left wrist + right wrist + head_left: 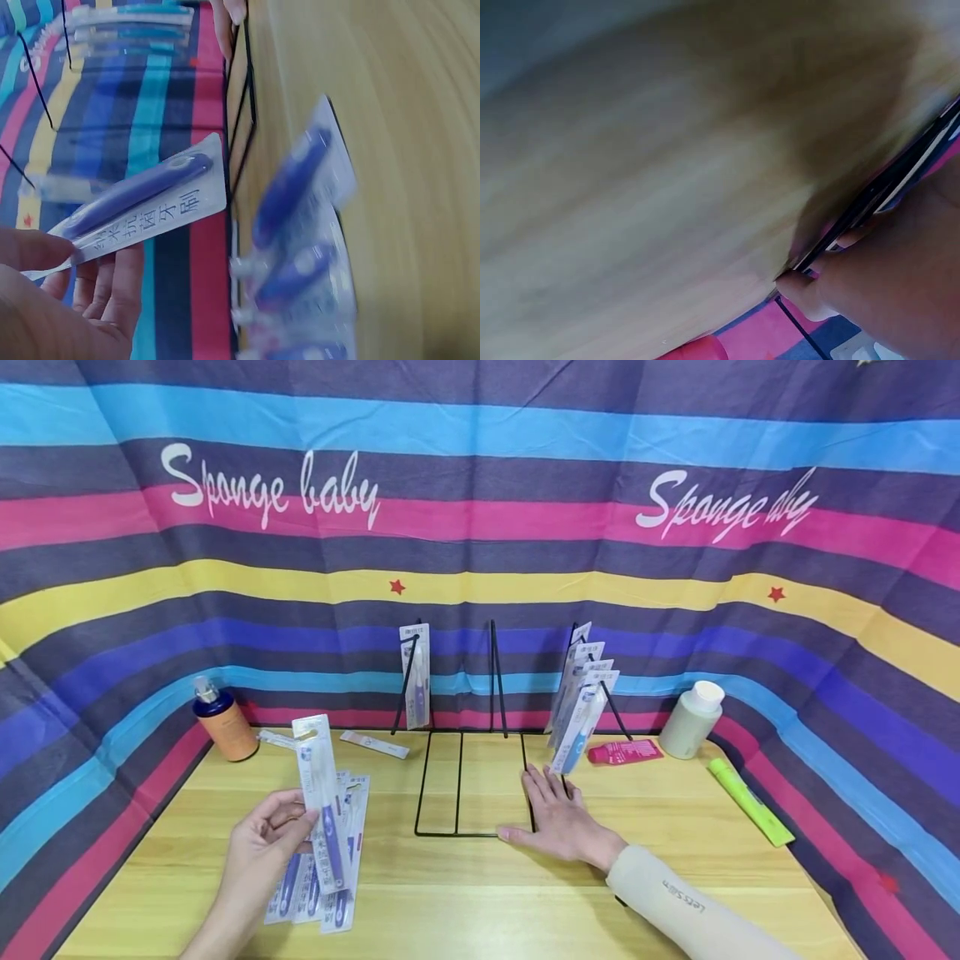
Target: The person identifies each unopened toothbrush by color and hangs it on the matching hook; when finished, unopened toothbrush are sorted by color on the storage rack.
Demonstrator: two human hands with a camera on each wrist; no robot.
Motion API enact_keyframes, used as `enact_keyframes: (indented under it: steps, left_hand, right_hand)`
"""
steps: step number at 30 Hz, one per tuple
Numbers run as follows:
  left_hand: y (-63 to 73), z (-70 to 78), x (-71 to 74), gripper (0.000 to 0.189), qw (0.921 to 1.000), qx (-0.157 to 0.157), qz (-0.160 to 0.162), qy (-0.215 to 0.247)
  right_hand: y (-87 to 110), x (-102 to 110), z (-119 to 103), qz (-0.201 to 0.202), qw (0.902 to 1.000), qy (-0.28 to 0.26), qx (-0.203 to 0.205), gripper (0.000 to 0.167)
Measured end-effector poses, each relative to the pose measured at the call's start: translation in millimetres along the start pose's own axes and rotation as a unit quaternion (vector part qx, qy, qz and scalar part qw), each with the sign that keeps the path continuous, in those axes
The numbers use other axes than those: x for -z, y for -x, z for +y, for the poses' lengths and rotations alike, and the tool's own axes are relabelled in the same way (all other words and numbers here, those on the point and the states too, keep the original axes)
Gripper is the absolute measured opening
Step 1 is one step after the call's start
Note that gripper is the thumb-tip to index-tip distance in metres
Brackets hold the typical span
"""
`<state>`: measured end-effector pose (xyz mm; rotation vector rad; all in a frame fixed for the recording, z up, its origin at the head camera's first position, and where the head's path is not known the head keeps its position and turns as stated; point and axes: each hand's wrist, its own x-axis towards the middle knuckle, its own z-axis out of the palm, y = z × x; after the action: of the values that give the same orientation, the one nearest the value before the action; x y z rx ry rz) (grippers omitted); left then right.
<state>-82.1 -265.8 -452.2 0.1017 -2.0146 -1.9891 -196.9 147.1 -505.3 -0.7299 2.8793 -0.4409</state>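
Note:
My left hand (273,835) pinches a packaged toothbrush (322,806) with a purple handle, raised above the table. Below it, several more purple toothbrush packs (347,860) lie fanned on the wood. My right hand (558,818) rests on the right side of the base of a black wire display rack (457,789), fingers spread. One purple pack (417,677) hangs on the rack's left hook. The middle hook (495,677) carries nothing. Several packs with blue handles (583,727) hang on the right hook. In the left wrist view the held pack (150,195) shows its purple handle and printed characters.
An orange and blue pump bottle (225,722) stands at the back left, near a small flat pack (375,743). Back right are a pink tube (624,752), a white-capped bottle (692,720) and a green tube (750,802). Striped cloth (480,552) hangs behind the table.

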Motion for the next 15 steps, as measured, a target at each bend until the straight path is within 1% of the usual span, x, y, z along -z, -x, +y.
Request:
enact_keyframes:
  steps: [3, 8, 11, 13, 15]
  left_hand:
    - [4.8, 5.6, -13.0, 0.02, 0.9987, -0.043, -0.019, 0.019]
    - [13.7, 14.6, -32.4, 0.022, 0.9916, -0.112, -0.049, 0.044]
    - [17.4, 17.9, -42.4, 0.024, 0.9853, -0.15, -0.06, 0.054]
    - [18.8, 19.0, -48.1, 0.025, 0.9796, -0.177, -0.071, 0.063]
    - [19.6, 19.7, -52.9, 0.026, 0.9742, -0.197, -0.084, 0.071]
  right_hand:
    - [0.1, 0, 0, 0.001, 1.0, 0.005, -0.002, 0.114]
    - [0.4, 0, 1, 0.001, 0.9999, 0.016, -0.002, 0.114]
    - [0.0, 0, 1, 0.004, 0.9999, 0.014, 0.002, 0.114]
    - [0.0, 1, 0, 0.005, 0.9999, 0.013, 0.002, 0.113]
    - [0.0, 1, 0, 0.005, 0.9999, 0.012, 0.002, 0.113]
